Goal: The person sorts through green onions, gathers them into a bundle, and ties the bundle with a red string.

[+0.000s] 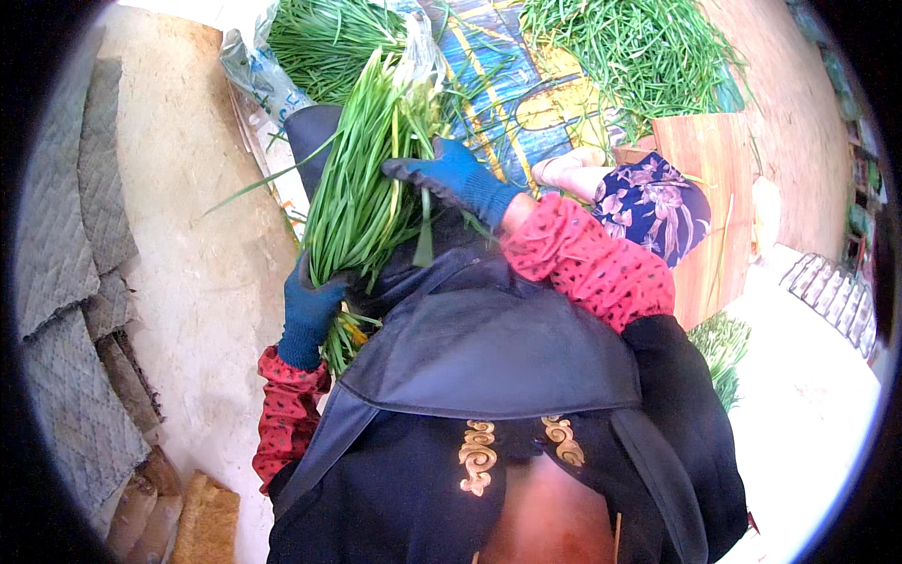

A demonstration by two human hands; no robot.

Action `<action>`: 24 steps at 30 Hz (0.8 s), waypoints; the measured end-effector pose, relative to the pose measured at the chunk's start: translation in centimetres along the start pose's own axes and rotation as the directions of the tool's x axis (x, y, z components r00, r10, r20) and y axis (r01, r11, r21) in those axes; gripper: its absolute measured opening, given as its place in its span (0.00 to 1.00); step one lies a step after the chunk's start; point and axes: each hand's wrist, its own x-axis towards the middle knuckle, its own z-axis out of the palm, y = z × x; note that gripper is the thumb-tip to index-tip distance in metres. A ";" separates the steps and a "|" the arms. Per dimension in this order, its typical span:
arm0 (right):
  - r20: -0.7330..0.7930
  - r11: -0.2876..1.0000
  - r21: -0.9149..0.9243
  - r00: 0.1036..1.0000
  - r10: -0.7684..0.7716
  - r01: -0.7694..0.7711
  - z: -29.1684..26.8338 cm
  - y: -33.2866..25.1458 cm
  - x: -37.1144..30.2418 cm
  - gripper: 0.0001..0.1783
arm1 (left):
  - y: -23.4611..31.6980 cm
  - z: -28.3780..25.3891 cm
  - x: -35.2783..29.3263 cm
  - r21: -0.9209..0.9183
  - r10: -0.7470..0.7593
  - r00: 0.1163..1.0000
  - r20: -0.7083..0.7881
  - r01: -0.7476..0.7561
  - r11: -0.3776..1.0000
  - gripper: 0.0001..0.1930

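A thick bunch of long green garlic chives (362,188) lies slanted across my lap, its pale ends at the upper right. My left hand (315,305), in a dark blue glove, is closed round its lower, leafy end. From the right, my right hand (451,179), gloved alike, grips the bunch near the pale ends; its fingertips are partly hidden among the leaves. A few yellowed leaves (352,329) show beside my left wrist. A dark apron (507,348) covers my front and lap.
More chives (338,42) fill a clear plastic bag (254,70) ahead. A loose heap of chives (639,56) lies on a blue-and-yellow sheet (479,56) at the far right. At right are dark floral cloth (648,207), a wooden board (714,216) and another bundle (722,352). Grey quilted mats (66,376) lie left.
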 end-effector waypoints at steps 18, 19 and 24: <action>-0.528 0.949 0.176 0.839 -0.132 0.260 -22.4 -3.7 -6.7 0.11 | -1.1 -6.0 2.1 -0.089 -0.340 0.886 0.316 0.385 0.919 0.16; -0.528 0.977 -0.055 0.825 -0.204 0.206 -18.4 -4.2 -6.5 0.11 | -1.3 -5.9 2.0 -0.084 -0.331 0.896 0.297 0.370 0.925 0.15; 0.002 0.995 -0.099 1.000 0.005 -0.005 -5.2 -1.6 -3.9 0.13 | -1.8 -5.8 2.1 -0.101 -0.291 0.909 0.298 0.334 0.937 0.15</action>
